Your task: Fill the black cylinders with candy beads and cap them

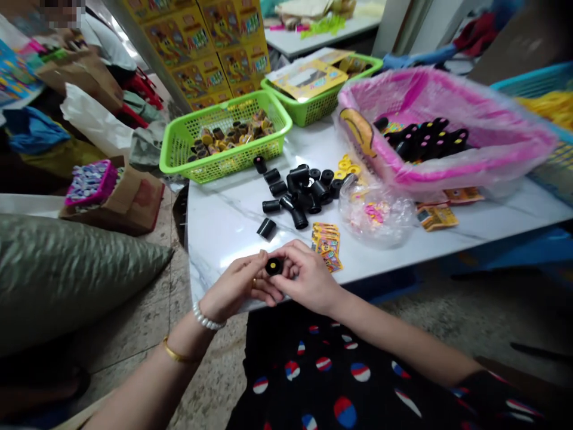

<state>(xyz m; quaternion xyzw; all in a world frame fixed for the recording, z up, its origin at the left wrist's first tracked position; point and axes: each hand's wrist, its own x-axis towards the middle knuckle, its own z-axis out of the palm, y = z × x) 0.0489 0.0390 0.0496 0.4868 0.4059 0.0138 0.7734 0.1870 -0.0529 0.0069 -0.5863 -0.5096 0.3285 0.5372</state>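
My left hand (239, 285) and my right hand (308, 278) meet above the near edge of the white marble table (224, 239). Between their fingertips they hold a short black plastic cylinder (273, 266), its end with a yellow centre facing up. A loose heap of similar black cylinders (295, 194) lies just beyond my hands. A small stack of printed yellow cards (326, 246) sits close to my right hand. Yellow rings (345, 168) lie beyond the heap, and a clear plastic bag (375, 214) holds small pink pieces.
A green basket of small parts (224, 136) and another holding yellow card packs (320, 89) stand at the table's far edge. A pink-lined basket (447, 128) holds black cylinders. A large grey sack (67, 275) lies on the floor left. A seated person (107, 45) is at far left.
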